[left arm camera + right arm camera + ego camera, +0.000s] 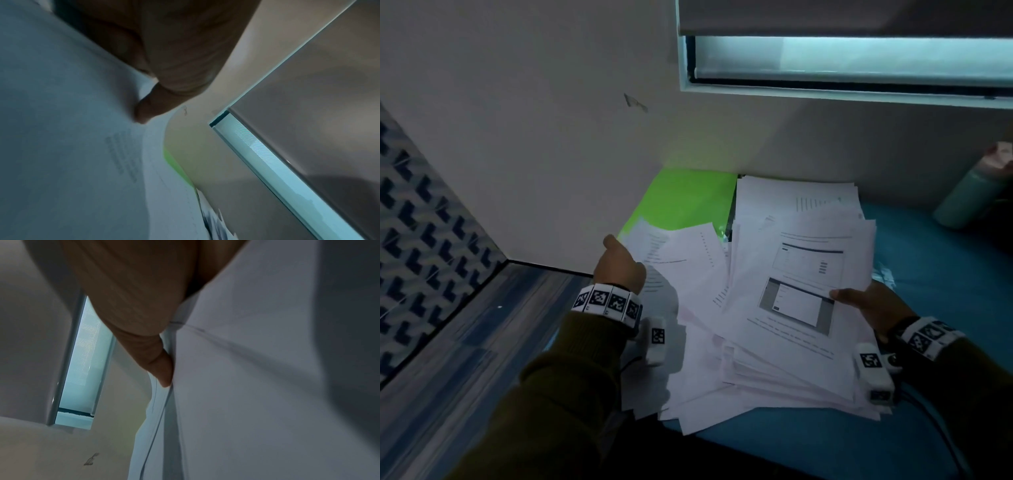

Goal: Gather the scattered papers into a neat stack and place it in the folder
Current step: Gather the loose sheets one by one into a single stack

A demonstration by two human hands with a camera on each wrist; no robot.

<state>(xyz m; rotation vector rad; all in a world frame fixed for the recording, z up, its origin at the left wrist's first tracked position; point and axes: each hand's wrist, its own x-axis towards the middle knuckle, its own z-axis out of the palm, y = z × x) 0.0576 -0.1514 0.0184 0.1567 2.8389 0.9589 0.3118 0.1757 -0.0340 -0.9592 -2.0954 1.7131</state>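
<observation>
A loose, fanned pile of white printed papers (784, 308) lies on the blue surface (945, 274), covering much of an open bright green folder (688, 198) by the wall. My left hand (619, 263) grips the pile's left edge, thumb on top of a sheet (82, 129); the other fingers are hidden under the paper. My right hand (866, 305) pinches the right edge of the top sheets, thumb on the page with a screenshot. In the right wrist view the thumb (162, 369) presses against several sheet edges (246, 386).
A white wall (551, 137) rises just behind and left of the folder. A pale green bottle (969, 195) stands at the far right on the blue surface. A window with a roller blind (842, 51) is above. Striped floor (465, 359) lies at the left.
</observation>
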